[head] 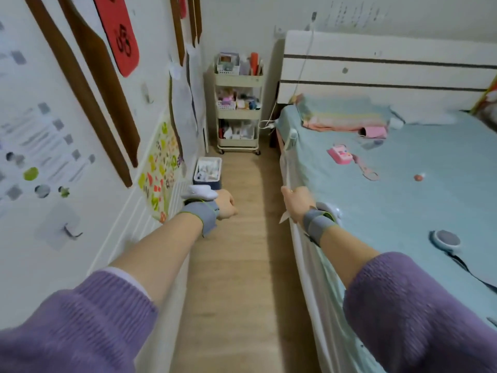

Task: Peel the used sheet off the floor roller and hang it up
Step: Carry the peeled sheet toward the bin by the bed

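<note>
Both forearms extend forward from the lower corners of the frame, each in a purple knitted sleeve pushed back above a grey fabric wrist strap. The left hand [225, 203], at centre frame above the light wooden plank floor [236, 265], is closed into a loose fist with the knuckles facing away; nothing can be seen in its grasp. A white moulded device [200, 191] sits on the left wrist strap. The right hand [297, 203], right of centre, is closed in a pinch on a thin, pale, translucent sheet [285, 168]. This sheet runs from the hand upward along the near edge of the bed with the light teal bedsheet [403, 205], and a small pointed white corner of it shows just below the hand. Whether this is the used roller sheet cannot be confirmed, and the floor roller itself cannot be identified in the view. On the bed surface lie a pink toy box [340, 154], a folded striped pillow [344, 114] and a round grey-and-white device [446, 239]. At upper centre, against the far wall, stands a cream three-tier wheeled trolley [238, 103] filled with small items; a dark blue plastic bin [207, 172] sits on the floor just in front of it, by the left wall. On the left wall, a clear adhesive hook [70, 229] is mounted at lower left, and a colourful fruit poster [160, 168] hangs near the left hand.
</note>
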### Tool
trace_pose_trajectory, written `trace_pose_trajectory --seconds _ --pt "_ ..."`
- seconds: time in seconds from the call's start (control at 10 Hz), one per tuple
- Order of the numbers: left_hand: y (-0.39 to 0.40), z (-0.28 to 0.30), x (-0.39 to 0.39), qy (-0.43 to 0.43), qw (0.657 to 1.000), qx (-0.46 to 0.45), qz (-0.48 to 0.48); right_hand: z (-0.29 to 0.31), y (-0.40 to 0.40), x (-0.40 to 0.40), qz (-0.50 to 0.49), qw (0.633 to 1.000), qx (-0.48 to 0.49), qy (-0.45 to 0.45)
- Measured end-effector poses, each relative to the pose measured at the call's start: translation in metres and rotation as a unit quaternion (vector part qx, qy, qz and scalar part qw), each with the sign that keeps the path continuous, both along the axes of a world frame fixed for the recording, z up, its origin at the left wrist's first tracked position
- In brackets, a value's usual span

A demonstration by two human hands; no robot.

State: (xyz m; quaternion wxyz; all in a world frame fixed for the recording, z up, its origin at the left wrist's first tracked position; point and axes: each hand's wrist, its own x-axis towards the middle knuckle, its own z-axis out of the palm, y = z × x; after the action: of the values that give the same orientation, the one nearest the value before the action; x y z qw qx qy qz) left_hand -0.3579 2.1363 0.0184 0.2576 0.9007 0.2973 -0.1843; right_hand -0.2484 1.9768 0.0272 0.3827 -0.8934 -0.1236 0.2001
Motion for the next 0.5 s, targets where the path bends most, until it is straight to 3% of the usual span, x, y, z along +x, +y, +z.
trace_pose_trajectory --seconds 0.3,0.4,0.5 --pt "0.129 -0.038 0.16 0.038 0.999 0.013 0.021 -0.044 0.124 0.167 0.044 0.99 -0.028 0.131" --pt "0.182 -0.043 0.213 0.1 0.994 0.018 0.03 -0.063 0.182 0.23 0.065 0.986 -0.071 0.133" --pt "0.22 -0.055 0.252 0.094 0.994 0.008 0.05 -0.085 0.236 0.276 0.071 0.988 -0.099 0.093"
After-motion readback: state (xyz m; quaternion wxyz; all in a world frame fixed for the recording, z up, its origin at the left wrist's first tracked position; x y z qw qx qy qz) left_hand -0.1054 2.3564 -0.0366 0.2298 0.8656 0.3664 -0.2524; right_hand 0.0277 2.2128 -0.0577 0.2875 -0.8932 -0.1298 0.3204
